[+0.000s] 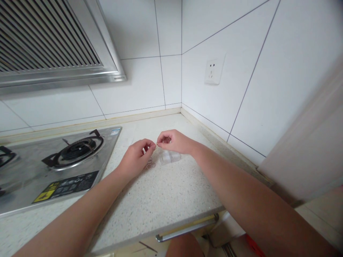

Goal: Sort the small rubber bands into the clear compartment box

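Both hands are working low over the pale speckled surface (160, 192), close to the tiled corner.

- Left hand (136, 155): fingers curling in, thumb and forefinger closing together on a small thin item (156, 144).
- Right hand (171, 140): pinching the same item from the other side, fingertips nearly meeting those of the left hand. The item is being held just above the surface, between the two hands. It is too small to identify.
- A clear plastic piece (170, 157) is lying on the surface just below the right hand, apparently untouched. A faint reddish mark is showing beside it, under the left hand; I cannot tell what it is.
- Surroundings: gas hob (53, 167) sitting to the left, range hood (53, 46) hanging above it, wall socket (213, 71) on the right-hand tiles, drawer handle (187, 228) showing under the surface edge.

Judgement: the step in hand looks like fine two-handed fingertip work on the pinched item. Any further handling is calling for steady, light pressure from both pinches, since something this slight could slip or drop onto the speckled surface and be hard to find.
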`<action>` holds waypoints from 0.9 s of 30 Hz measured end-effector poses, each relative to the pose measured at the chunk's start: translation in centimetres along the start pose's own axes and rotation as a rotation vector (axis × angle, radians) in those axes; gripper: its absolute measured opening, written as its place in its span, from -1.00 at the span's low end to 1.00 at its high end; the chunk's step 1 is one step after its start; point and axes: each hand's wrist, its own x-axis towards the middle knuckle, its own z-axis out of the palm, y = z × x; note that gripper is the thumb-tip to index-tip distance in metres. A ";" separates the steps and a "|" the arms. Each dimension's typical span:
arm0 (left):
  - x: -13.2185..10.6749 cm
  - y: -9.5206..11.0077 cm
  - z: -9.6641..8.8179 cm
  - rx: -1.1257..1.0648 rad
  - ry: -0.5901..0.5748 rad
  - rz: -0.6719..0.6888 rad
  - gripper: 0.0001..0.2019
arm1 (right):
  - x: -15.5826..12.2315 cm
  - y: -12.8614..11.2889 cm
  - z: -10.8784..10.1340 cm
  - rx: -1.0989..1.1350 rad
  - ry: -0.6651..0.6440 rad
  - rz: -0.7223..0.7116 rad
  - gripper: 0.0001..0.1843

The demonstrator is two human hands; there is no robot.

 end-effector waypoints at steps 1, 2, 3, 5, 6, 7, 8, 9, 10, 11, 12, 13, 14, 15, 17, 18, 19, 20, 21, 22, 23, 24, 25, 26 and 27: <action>0.0 0.0 0.0 0.003 0.000 0.002 -0.74 | 0.0 0.0 0.0 -0.001 0.006 0.000 -0.75; 0.0 0.0 0.0 0.007 0.000 0.003 -0.74 | 0.1 0.0 0.0 -0.001 0.014 0.000 -0.75; 0.0 0.0 0.0 0.011 -0.001 0.006 -0.74 | 0.1 0.1 -0.1 0.000 0.023 0.001 -0.74; 0.1 -0.1 -0.1 0.021 -0.002 0.010 -0.74 | 0.1 0.1 -0.3 -0.006 0.041 0.006 -0.73; 0.1 -0.2 -0.1 0.028 -0.002 0.012 -0.74 | 0.1 0.1 -0.4 -0.016 0.053 0.009 -0.72; 0.1 -0.2 -0.1 0.036 -0.002 0.014 -0.75 | 0.1 0.2 -0.6 -0.032 0.067 0.014 -0.72; 0.1 -0.3 -0.2 0.045 -0.002 0.016 -0.75 | 0.0 0.3 -0.9 -0.055 0.082 0.019 -0.72; 0.1 -0.3 -0.2 0.055 -0.004 0.018 -0.76 | -0.1 0.4 -1.1 -0.083 0.096 0.027 -0.72; 0.1 -0.4 -0.3 0.064 -0.006 0.021 -0.77 | -0.1 0.5 -1.4 -0.115 0.109 0.037 -0.72; 0.1 -0.4 -0.4 0.073 -0.010 0.025 -0.77 | -0.2 0.7 -1.8 -0.148 0.118 0.049 -0.73; 0.1 -0.5 -0.4 0.082 -0.015 0.030 -0.77 | -0.3 0.9 -2.1 -0.180 0.120 0.063 -0.74; 0.1 -0.5 -0.5 0.090 -0.020 0.034 -0.77 | -0.4 1.2 -2.3 -0.210 0.119 0.078 -0.74; 0.1 -0.6 -0.5 0.098 -0.025 0.038 -0.77 | -0.5 1.5 -2.6 -0.236 0.113 0.096 -0.75; 0.2 -0.6 -0.6 0.105 -0.030 0.042 -0.77 | -0.6 1.8 -2.8 -0.255 0.103 0.115 -0.75; 0.2 -0.7 -0.6 0.118 -0.039 0.044 -0.77 | -0.7 2.5 -3.1 -0.271 0.079 0.149 -0.75; 0.2 -0.8 -0.7 0.125 -0.044 0.044 -0.77 | -0.7 2.8 -3.3 -0.273 0.067 0.162 -0.75; 0.3 -0.8 -0.7 0.131 -0.049 0.043 -0.78 | -0.8 3.0 -3.4 -0.272 0.054 0.172 -0.75; 0.3 -0.9 -0.7 0.138 -0.053 0.043 -0.78 | -0.8 3.2 -3.5 -0.273 0.042 0.180 -0.75; 0.3 -0.9 -0.7 0.144 -0.057 0.043 -0.78 | -0.8 3.3 -3.5 -0.276 0.029 0.186 -0.76; 0.3 -1.0 -0.8 0.150 -0.062 0.043 -0.78 | -0.9 3.4 -3.6 -0.281 0.014 0.192 -0.76; 0.3 -1.0 -0.8 0.156 -0.067 0.043 -0.78 | -0.9 3.4 -3.7 -0.288 0.000 0.197 -0.76; 0.3 -1.1 -0.8 0.163 -0.072 0.044 -0.79 | -1.0 3.5 -3.7 -0.295 -0.013 0.201 -0.77; 0.3 -1.1 -0.8 0.169 -0.077 0.045 -0.79 | -1.0 3.4 -3.8 -0.303 -0.023 0.204 -0.77; 0.3 -1.1 -0.8 0.175 -0.082 0.046 -0.79 | -1.1 3.4 -3.8 -0.312 -0.029 0.207 -0.77; 0.3 -1.1 -0.8 0.182 -0.089 0.047 -0.78 | -1.1 3.4 -3.9 -0.322 -0.031 0.210 -0.76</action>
